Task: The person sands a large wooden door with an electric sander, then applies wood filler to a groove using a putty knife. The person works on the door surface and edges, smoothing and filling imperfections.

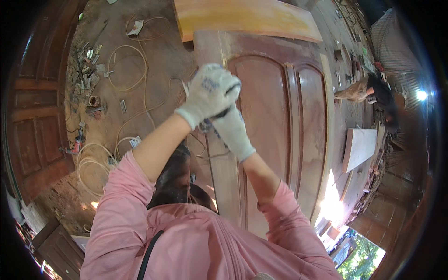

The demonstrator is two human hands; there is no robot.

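Both my hands wear white knit gloves and come together over the left edge of a brown wooden panel door [263, 102] lying flat in front of me. My left hand [212, 91] is the farther one, with fingers curled in. Just nearer, my right hand [232, 132] is closed too. Between them sits a dark hand tool [204, 125], mostly covered by the gloves, so its kind cannot be made out. The door has arched raised panels and a dusty, pale, sanded-looking surface along its near left side.
A yellow-orange board [247, 18] lies beyond the door. Pale hose [144, 70] loops over the floor at left, near scattered wood offcuts [84, 70] and a red drill [77, 144]. Another dark door [39, 102] is farther left. A person [380, 95] bends at right, near a pale board [359, 147].
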